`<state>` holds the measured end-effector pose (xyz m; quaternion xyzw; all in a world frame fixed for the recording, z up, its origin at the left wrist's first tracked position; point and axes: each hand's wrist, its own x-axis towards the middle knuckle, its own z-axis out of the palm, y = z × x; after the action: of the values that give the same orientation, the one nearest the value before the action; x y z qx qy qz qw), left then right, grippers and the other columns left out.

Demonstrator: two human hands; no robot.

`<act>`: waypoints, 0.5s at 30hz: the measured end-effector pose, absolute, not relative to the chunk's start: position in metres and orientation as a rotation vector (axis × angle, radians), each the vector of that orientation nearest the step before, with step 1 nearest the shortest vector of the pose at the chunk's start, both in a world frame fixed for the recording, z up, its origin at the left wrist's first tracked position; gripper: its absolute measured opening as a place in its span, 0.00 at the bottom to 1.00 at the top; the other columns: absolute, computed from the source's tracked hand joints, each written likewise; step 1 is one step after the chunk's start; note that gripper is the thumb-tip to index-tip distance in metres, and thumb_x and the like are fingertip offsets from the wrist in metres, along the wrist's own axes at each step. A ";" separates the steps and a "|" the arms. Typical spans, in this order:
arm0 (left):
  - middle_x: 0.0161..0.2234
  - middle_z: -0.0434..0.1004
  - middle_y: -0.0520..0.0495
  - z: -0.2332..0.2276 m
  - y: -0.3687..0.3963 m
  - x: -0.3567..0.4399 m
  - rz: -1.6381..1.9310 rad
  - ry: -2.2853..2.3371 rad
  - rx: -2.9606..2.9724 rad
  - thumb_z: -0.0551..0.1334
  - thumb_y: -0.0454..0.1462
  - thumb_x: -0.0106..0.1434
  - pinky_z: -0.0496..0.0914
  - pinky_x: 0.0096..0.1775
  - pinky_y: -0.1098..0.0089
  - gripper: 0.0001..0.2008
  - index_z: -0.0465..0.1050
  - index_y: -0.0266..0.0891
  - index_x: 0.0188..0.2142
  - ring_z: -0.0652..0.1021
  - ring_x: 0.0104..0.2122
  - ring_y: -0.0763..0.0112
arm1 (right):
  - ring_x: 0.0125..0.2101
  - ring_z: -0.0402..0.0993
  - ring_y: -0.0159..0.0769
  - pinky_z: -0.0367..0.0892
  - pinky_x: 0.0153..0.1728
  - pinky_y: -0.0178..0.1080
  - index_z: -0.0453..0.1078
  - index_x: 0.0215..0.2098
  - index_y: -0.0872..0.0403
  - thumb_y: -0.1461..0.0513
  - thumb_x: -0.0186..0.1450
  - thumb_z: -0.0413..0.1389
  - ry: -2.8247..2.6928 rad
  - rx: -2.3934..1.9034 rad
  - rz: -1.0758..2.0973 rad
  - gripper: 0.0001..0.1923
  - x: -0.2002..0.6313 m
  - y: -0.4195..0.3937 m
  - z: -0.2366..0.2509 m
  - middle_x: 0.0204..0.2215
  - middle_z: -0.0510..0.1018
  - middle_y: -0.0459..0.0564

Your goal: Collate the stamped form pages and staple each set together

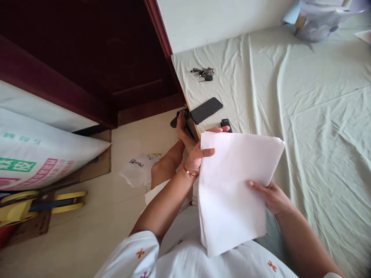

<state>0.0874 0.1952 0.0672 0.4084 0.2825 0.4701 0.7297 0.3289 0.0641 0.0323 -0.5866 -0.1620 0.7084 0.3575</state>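
Note:
A stack of white paper (232,193) lies tilted above my lap, its visible top sheet blank. On its upper left edge my left hand (199,154) is closed, thumb on top and fingers underneath, some fingertips showing past the top edge. My right hand (271,195) grips the right edge, thumb flat on the front and the other fingers hidden behind. Just beyond the top edge lies a small black device (225,124), partly covered by the paper. A black phone (206,110) rests near the bed's edge.
A pale green sheet (319,116) covers the bed, with a bunch of keys (205,73) on it and a grey bag (315,23) at the back right. Left are a dark red door (87,50), a printed white sack (43,150), a plastic bag (139,168) and a yellow-blue object (37,204).

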 end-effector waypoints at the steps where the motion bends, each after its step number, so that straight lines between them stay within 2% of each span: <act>1: 0.62 0.72 0.42 0.067 0.195 0.088 1.037 0.621 0.891 0.71 0.53 0.54 0.66 0.61 0.44 0.32 0.70 0.46 0.55 0.70 0.63 0.43 | 0.34 0.84 0.47 0.81 0.35 0.43 0.80 0.40 0.54 0.52 0.51 0.75 -0.409 -1.497 1.817 0.23 0.328 0.063 0.031 0.39 0.86 0.56; 9: 0.60 0.73 0.44 0.080 0.197 0.088 1.043 0.588 0.944 0.73 0.50 0.53 0.68 0.58 0.46 0.27 0.68 0.47 0.48 0.72 0.60 0.45 | 0.25 0.82 0.47 0.79 0.26 0.42 0.80 0.33 0.53 0.44 0.53 0.71 -0.330 -1.508 1.649 0.22 0.320 0.063 0.027 0.29 0.85 0.55; 12: 0.60 0.73 0.44 0.086 0.198 0.089 1.027 0.606 0.962 0.73 0.47 0.54 0.69 0.57 0.48 0.25 0.68 0.46 0.47 0.73 0.59 0.47 | 0.26 0.83 0.47 0.78 0.25 0.42 0.80 0.34 0.52 0.43 0.55 0.69 -0.365 -1.520 1.616 0.23 0.318 0.061 0.026 0.28 0.85 0.53; 15: 0.59 0.74 0.44 0.088 0.199 0.091 1.052 0.570 0.964 0.72 0.46 0.55 0.69 0.58 0.48 0.22 0.68 0.45 0.45 0.73 0.59 0.47 | 0.28 0.84 0.47 0.79 0.26 0.42 0.81 0.39 0.51 0.44 0.56 0.69 -0.395 -1.495 1.579 0.23 0.316 0.058 0.025 0.31 0.86 0.52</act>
<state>0.0910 0.1987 0.0882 0.4360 0.2580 0.4757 0.7191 0.3160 0.0576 0.0252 -0.6043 -0.1596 0.6384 0.4491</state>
